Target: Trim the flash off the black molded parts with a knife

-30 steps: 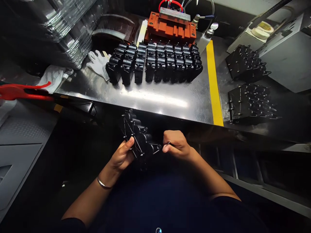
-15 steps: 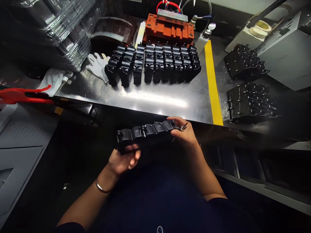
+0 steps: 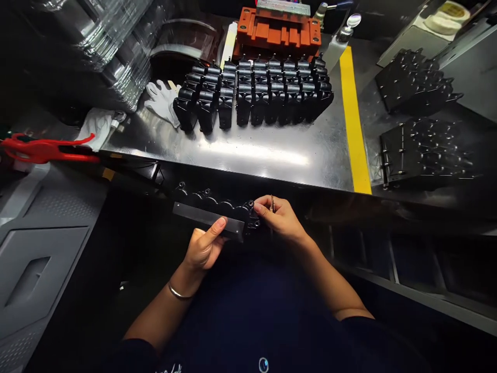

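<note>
My left hand (image 3: 205, 246) is closed around a long black moulded plastic part (image 3: 227, 204), its thumb lying on the flat strip along the near side. The part has a wavy far edge with small ring-shaped lugs and is held in the air in front of the bench edge. At its right end is my right hand (image 3: 281, 217), thumb and forefinger pinched by an end lug. A thin metal tool (image 3: 272, 203) sticks out from between the fingers of that hand; its kind cannot be made out.
Rows of similar black parts (image 3: 267, 98) stand on the metal bench (image 3: 248, 153), with more stacks (image 3: 423, 150) right of the yellow tape (image 3: 355, 124). Behind is an orange fixture (image 3: 277, 33). White gloves (image 3: 163, 101), a red-handled tool (image 3: 46, 149) and wrapped trays (image 3: 116, 62) are at left.
The black part has been turned over, so its flat strip now faces up. My left hand has shifted from beneath its left end toward its right, thumb on top. The view has swung slightly.
</note>
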### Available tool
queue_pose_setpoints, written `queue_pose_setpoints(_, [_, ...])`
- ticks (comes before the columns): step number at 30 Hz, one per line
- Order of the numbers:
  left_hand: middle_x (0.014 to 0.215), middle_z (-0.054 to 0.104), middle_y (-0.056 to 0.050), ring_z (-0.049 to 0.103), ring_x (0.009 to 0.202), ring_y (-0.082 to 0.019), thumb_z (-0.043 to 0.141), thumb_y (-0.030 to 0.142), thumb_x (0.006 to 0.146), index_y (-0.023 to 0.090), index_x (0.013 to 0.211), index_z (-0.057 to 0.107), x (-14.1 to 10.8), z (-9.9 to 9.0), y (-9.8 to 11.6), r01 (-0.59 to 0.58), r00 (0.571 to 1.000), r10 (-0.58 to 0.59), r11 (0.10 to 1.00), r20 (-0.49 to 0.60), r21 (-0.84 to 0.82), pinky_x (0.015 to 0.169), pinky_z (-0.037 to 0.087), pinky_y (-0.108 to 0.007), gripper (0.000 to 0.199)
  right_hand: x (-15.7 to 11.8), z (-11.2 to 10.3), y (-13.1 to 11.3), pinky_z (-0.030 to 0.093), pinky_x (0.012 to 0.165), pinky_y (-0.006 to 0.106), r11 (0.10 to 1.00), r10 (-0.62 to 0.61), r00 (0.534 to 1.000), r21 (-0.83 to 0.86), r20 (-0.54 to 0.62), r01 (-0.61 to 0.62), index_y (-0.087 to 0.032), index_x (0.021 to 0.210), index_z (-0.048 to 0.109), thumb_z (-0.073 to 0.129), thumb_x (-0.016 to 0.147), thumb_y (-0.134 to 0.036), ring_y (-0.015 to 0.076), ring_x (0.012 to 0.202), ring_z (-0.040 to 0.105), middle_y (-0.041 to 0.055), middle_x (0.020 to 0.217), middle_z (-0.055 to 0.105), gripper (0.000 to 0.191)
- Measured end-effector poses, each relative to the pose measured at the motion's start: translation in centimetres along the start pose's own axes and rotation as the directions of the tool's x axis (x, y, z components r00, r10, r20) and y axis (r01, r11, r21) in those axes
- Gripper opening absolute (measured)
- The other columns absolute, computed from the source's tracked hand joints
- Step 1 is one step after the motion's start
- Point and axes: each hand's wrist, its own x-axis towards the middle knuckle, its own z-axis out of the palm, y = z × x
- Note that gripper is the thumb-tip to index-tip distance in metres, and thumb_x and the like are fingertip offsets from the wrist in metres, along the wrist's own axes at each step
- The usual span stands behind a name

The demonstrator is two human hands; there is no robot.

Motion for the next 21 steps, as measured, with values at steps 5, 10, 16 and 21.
queue_pose_setpoints(5, [0.066, 0.075, -0.005, 0.072, 0.066, -0.016, 0.085, 0.017, 0.068, 0.008, 0.066, 0.076, 0.5, 0.1, 0.1, 0.117, 0.993, -0.119, 0.985, -0.012, -0.130, 0.064, 0.061, -0.023, 0.013, 0.0, 0.7, 0.8, 0.028, 0.039, 0.021, 1.000, -0.017, 1.000, -0.001, 0.012, 0.017, -0.017, 0.071, 0.062, 0.072, 0.078, -0.057, 0.0043, 0.041, 0.036, -0.0036, 0.058, 0.057, 0.042])
queue_pose_setpoints(10, [0.063, 0.073, -0.002, 0.070, 0.061, -0.011, 0.066, 0.002, 0.081, 0.012, 0.062, 0.070, 1.2, -0.6, 0.7, 0.131, 0.969, -0.179, 0.956, -0.168, -0.264, 0.063, 0.058, -0.017, 0.022, -0.6, 1.3, 1.0, 0.045, 0.057, 0.025, 0.720, -0.535, 0.844, -0.542, -0.035, 0.433, -0.019, 0.075, 0.063, 0.062, 0.090, -0.039, 0.0115, 0.058, 0.056, 0.0008, 0.066, 0.062, 0.025])
queue_pose_setpoints(16, [0.052, 0.065, 0.000, 0.065, 0.050, -0.014, 0.073, 0.010, 0.071, 0.014, 0.059, 0.067, 0.8, -3.0, 1.6, 0.203, 0.979, -0.202, 0.976, 0.024, -0.073, 0.058, 0.058, -0.025, 0.013, 0.3, -0.1, -0.4, 0.046, 0.063, 0.024, 0.544, -0.436, 0.844, -0.656, 0.311, 0.523, -0.019, 0.093, 0.061, 0.038, 0.103, -0.038, 0.0126, 0.069, 0.060, 0.0038, 0.080, 0.066, 0.032])
queue_pose_setpoints(21, [0.060, 0.068, -0.003, 0.066, 0.052, -0.018, 0.084, 0.024, 0.061, 0.013, 0.076, 0.072, 0.4, -3.0, 2.0, 0.203, 0.957, -0.212, 0.977, 0.199, 0.066, 0.058, 0.058, -0.031, 0.021, 0.3, 0.2, -2.1, 0.035, 0.054, 0.022, 0.466, -0.463, 0.604, -0.402, 0.649, 0.788, -0.017, 0.076, 0.058, 0.047, 0.095, -0.059, 0.0094, 0.057, 0.047, -0.0009, 0.064, 0.054, 0.048])
